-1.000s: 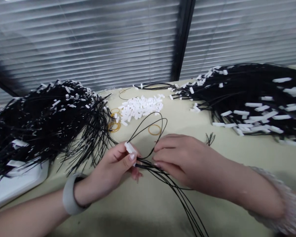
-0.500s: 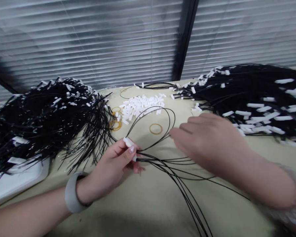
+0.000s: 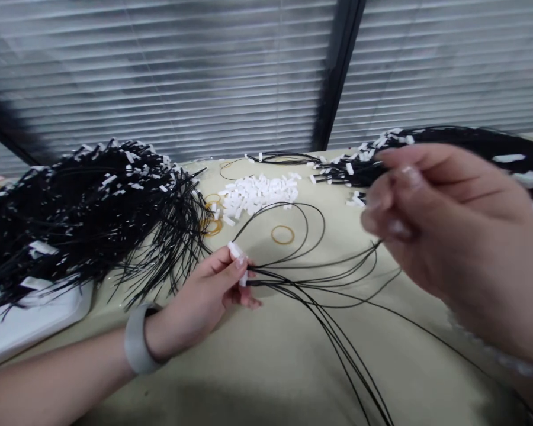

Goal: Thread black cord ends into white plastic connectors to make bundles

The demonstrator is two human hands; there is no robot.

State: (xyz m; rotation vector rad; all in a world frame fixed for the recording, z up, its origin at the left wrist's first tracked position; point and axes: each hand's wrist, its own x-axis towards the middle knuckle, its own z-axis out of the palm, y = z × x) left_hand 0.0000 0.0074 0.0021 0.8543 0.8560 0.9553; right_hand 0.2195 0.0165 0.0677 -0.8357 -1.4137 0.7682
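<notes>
Low in the middle, my left hand (image 3: 215, 281) pinches white connector pieces (image 3: 236, 251) at the ends of several thin black cables (image 3: 324, 319). Two of the cables curve up in loops above the fingers; others run right and down over the table. My right hand (image 3: 444, 219) is raised at the right, near the camera, with fingers curled and thumb bent in. It is blurred, and whether anything is between its fingertips is too small to tell.
Black cables with white ends (image 3: 84, 213) heap at the left, partly over a white tray (image 3: 71, 313). Another cable pile (image 3: 484, 142) lies at the right. Loose white pieces (image 3: 257, 192) and yellow rings (image 3: 283, 235) lie on the table (image 3: 266, 378), before window blinds (image 3: 182, 77).
My right hand has moved right, up and closer to the camera, away from the cable loops. My left hand still pinches the white pieces. The view has shifted slightly.
</notes>
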